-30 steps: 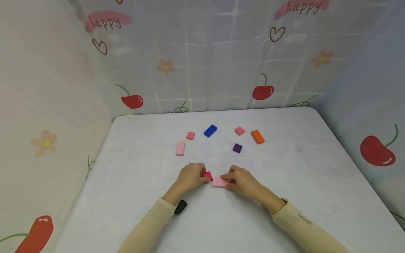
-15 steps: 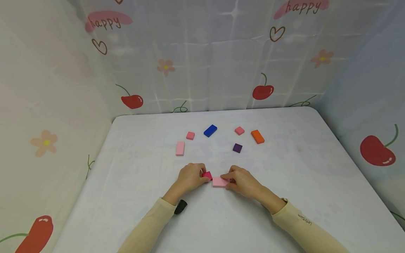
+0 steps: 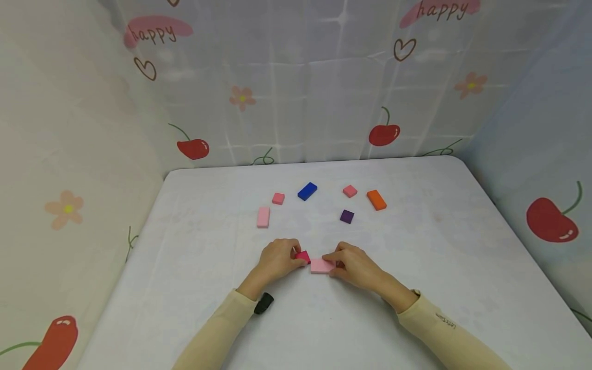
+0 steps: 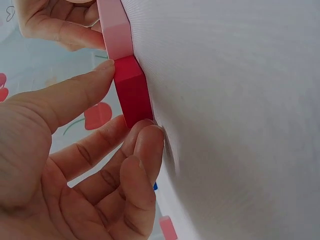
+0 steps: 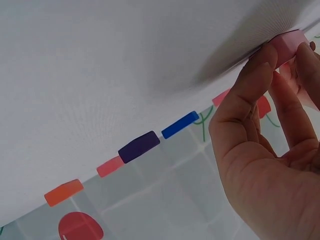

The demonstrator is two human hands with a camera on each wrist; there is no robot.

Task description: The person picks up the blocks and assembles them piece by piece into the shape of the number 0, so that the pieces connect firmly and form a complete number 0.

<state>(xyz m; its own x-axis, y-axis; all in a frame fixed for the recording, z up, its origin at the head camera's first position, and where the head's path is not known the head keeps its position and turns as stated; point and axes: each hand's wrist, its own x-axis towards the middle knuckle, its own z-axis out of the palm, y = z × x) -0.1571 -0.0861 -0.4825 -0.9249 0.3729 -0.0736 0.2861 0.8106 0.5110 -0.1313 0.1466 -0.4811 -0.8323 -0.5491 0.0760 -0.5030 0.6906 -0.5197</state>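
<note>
Near the middle of the white table, my left hand (image 3: 278, 258) pinches a small crimson block (image 3: 303, 256) between thumb and fingers. My right hand (image 3: 355, 265) grips the right end of a light pink rectangular block (image 3: 320, 266), which lies flat. In the left wrist view the crimson block (image 4: 132, 92) meets the end of the pink block (image 4: 116, 32), and both rest on the cloth. From the right wrist, the pink block (image 5: 289, 47) shows between thumb and fingers, partly covered by them.
Beyond the hands lie another light pink block (image 3: 263, 217), two small coral blocks, one left (image 3: 278, 198) and one right, a blue block (image 3: 307, 191), a dark purple block (image 3: 347, 217) and an orange block (image 3: 376, 200). A printed curtain (image 3: 305, 113) stands behind the table.
</note>
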